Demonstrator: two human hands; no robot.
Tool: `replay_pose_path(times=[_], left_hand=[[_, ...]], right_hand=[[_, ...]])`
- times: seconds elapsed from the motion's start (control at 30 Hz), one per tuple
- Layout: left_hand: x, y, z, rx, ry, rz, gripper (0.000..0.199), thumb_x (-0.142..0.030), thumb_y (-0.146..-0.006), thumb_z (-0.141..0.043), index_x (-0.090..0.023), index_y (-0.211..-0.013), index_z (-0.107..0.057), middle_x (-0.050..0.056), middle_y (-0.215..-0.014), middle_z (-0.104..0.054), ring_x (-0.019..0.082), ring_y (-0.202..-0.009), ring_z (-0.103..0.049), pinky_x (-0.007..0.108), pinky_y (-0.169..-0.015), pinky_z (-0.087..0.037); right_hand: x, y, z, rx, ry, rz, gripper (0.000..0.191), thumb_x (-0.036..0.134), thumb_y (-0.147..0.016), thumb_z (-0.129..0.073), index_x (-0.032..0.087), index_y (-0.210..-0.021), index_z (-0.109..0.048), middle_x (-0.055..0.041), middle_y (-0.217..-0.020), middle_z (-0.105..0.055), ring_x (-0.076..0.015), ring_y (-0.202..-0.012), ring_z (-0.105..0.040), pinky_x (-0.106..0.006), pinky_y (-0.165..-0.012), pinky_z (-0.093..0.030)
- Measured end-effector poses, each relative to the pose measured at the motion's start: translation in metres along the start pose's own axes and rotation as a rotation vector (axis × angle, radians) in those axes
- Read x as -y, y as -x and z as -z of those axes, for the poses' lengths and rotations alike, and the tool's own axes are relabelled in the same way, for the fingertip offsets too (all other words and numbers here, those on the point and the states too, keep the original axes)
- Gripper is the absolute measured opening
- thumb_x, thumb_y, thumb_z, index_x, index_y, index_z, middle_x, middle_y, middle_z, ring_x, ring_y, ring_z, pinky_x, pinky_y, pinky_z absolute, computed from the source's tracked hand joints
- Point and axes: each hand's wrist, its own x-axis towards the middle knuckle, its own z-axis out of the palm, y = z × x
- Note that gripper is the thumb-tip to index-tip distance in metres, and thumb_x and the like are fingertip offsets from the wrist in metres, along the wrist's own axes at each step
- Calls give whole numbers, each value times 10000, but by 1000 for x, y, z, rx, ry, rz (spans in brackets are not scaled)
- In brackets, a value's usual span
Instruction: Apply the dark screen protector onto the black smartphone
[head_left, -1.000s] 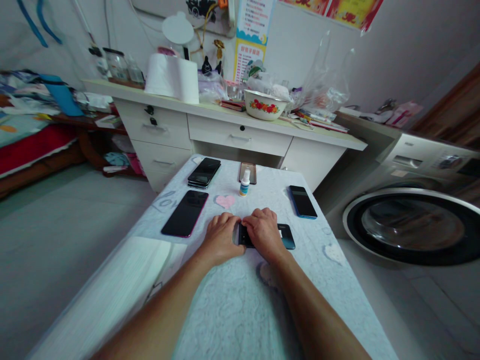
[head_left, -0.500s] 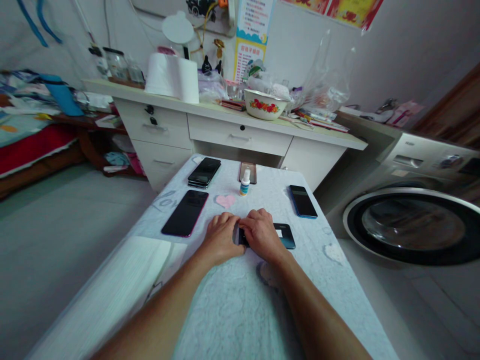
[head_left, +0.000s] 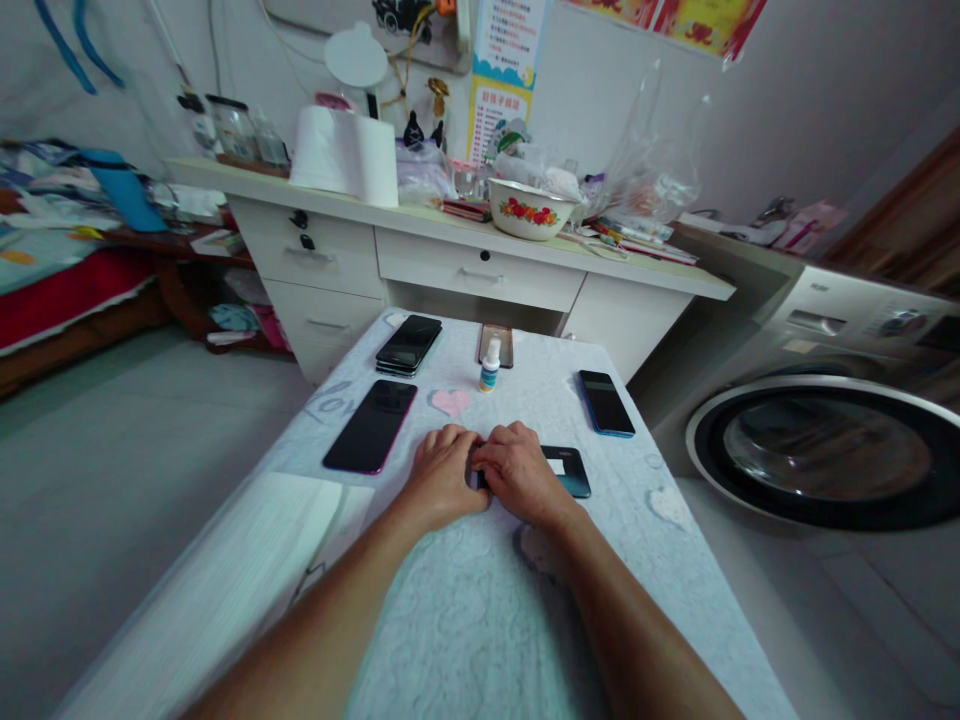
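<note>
A dark smartphone lies crosswise on the cloth-covered table, with a white patch on its upper face. My left hand is curled around its left end, thumb along the near edge and fingers along the far side. Over the left half of the phone, my right hand is closed, fingertips bent down close to the left fingers. Whatever is pinched under the right fingertips is hidden. Beyond the hands stands a small white spray bottle with a blue label.
A large phone lies to the left, with a stack of phones behind it. Another phone is at the right edge. A phone case lies behind the bottle. Folded white material covers the left side. A washing machine stands right.
My right hand has shifted slightly left along the phone, toward the left hand. My left hand and the phone stay in place.
</note>
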Motion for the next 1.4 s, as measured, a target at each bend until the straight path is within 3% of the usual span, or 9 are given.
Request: replay_pose_path(times=[0.77, 1.4], left_hand=[[0, -1, -2, -27, 3, 22, 587, -342, -581, -667, -226, -1118, -461, 59, -1145, -509, 282, -1092, -453, 374, -946, -365], [-1, 0, 0, -13, -8, 23, 584, -321, -593, -651, -218, -1138, -470, 66, -1156, -510, 281, -1087, -460, 382, -947, -367]], right_hand=[[-1, -8, -11, -139, 180, -139, 251, 289, -943, -465, 301, -1062, -687, -58, -908, -574, -209, -918, -416, -348, -833, -257], [5, -4, -1, -43, 84, -88, 206, 187, -895, -498, 240, -946, -691, -46, -921, -573, -190, -914, -402, -336, -821, -257]])
